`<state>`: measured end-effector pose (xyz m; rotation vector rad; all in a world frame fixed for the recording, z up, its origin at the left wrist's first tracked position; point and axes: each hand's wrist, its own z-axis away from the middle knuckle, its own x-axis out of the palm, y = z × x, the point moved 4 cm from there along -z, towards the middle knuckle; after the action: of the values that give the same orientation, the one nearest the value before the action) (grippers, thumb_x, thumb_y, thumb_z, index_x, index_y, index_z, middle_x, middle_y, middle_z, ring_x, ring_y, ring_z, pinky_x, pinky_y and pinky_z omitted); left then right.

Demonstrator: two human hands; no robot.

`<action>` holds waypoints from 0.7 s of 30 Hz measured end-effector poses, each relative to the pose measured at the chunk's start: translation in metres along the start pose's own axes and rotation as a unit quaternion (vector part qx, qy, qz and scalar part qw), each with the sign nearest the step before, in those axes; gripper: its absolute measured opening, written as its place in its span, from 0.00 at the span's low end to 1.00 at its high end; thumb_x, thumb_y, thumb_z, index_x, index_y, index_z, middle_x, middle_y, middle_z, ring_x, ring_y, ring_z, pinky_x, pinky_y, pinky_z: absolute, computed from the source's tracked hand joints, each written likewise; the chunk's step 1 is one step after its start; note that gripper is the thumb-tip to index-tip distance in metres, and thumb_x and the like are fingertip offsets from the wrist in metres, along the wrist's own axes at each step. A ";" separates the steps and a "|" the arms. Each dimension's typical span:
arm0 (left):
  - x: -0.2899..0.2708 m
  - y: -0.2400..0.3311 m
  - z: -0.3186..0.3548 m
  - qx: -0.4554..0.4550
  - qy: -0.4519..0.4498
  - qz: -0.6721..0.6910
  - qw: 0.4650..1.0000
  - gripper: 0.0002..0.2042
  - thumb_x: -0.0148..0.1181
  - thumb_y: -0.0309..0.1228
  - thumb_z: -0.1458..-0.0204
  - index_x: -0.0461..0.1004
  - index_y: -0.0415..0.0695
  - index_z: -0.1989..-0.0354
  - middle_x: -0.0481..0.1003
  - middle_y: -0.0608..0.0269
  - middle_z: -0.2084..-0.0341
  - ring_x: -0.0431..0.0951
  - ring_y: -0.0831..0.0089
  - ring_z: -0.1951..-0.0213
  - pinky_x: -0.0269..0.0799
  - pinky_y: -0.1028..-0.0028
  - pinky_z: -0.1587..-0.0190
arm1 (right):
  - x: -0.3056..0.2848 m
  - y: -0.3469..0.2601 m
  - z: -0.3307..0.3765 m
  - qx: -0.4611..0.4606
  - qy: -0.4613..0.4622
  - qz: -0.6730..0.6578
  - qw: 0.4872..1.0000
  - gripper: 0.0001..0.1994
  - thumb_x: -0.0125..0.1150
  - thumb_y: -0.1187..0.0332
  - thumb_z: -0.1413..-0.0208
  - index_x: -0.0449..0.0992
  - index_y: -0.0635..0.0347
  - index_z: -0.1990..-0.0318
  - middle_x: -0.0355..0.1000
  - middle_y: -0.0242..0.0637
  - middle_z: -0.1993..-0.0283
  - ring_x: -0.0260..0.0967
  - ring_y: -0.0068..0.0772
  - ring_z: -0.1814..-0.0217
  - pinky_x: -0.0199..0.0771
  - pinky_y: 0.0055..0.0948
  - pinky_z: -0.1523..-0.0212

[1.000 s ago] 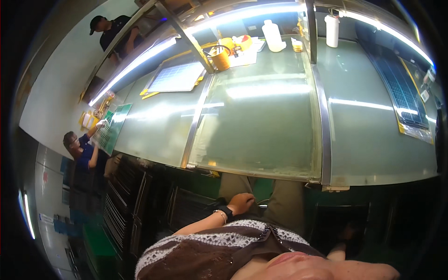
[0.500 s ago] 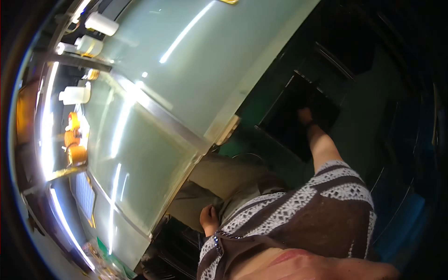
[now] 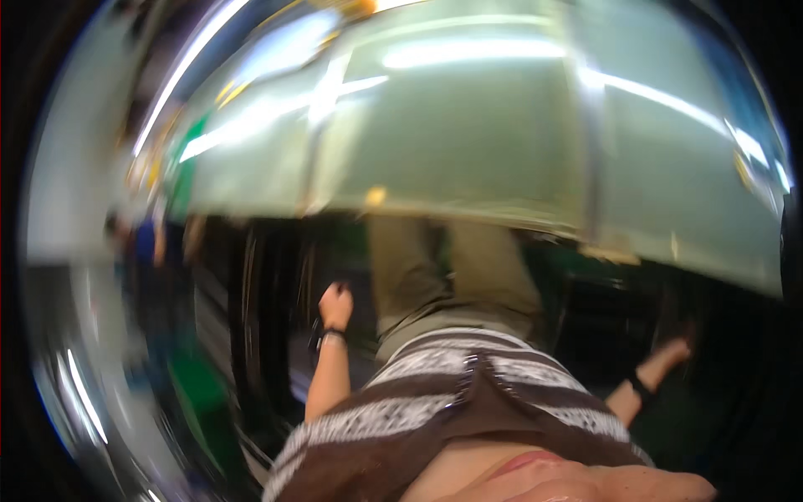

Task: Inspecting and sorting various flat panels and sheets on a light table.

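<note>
My left hand (image 3: 336,307) hangs low beside my left hip with a dark band at its wrist. Its fingers are curled in, and a small dark spot shows at them; what they hold, if anything, I cannot make out. Out to the right, at about hip height, my right hand (image 3: 667,358) is held away from my body, also with a dark wristband. Motion smears its fingers. Neither hand touches the pale green table (image 3: 452,142) in front of me.
Long lamp streaks reflect in the tabletop, which a metal strip (image 3: 590,142) divides. A small yellow patch (image 3: 376,196) marks its near edge. At the far left are a blurred person in blue (image 3: 146,243) and a green box-like shape (image 3: 196,385).
My view has swung left, so the table now lies straight across in front. My right hand has left the dark box-like thing it was over and is out at my side.
</note>
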<state>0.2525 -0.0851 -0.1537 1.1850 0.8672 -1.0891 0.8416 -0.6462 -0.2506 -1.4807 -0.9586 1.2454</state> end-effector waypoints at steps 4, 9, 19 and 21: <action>0.071 -0.177 0.061 -0.244 -0.065 0.077 0.964 0.17 0.53 0.36 0.50 0.77 0.39 0.57 0.76 0.44 0.58 0.75 0.49 0.53 0.70 0.62 0.51 | 0.060 -0.222 0.012 -0.235 -0.069 -0.038 0.969 0.09 0.51 0.71 0.43 0.75 0.68 0.62 0.71 0.44 0.48 0.54 0.19 0.77 0.54 0.14 0.75; 0.196 -0.312 0.229 -0.604 -0.147 0.281 0.732 0.10 0.54 0.30 0.49 0.76 0.39 0.63 0.79 0.55 0.72 0.81 0.57 0.67 0.76 0.57 0.67 | 0.154 -0.381 0.090 -0.575 -0.260 0.104 0.769 0.17 0.44 0.69 0.34 0.65 0.68 0.42 0.65 0.36 0.68 0.59 0.23 0.72 0.63 0.21 0.68; 0.226 -0.347 0.348 -0.622 -0.050 0.218 0.750 0.18 0.48 0.38 0.48 0.78 0.35 0.63 0.75 0.41 0.59 0.74 0.44 0.53 0.69 0.58 0.48 | 0.343 -0.434 0.331 -0.310 -0.750 0.198 0.550 0.13 0.50 0.66 0.38 0.73 0.68 0.56 0.73 0.41 0.57 0.65 0.22 0.72 0.64 0.20 0.71; 0.212 -0.373 0.362 -0.661 0.007 0.207 0.721 0.18 0.48 0.39 0.48 0.79 0.38 0.64 0.75 0.42 0.59 0.75 0.45 0.54 0.70 0.57 0.49 | 0.337 -0.393 0.413 -0.161 -0.845 0.321 0.396 0.15 0.49 0.65 0.38 0.71 0.66 0.49 0.73 0.38 0.62 0.70 0.25 0.67 0.69 0.22 0.64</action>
<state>-0.0578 -0.4909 -0.3860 0.0995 1.0051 0.0800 0.4969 -0.1563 0.0312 -0.0488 -1.9180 3.4814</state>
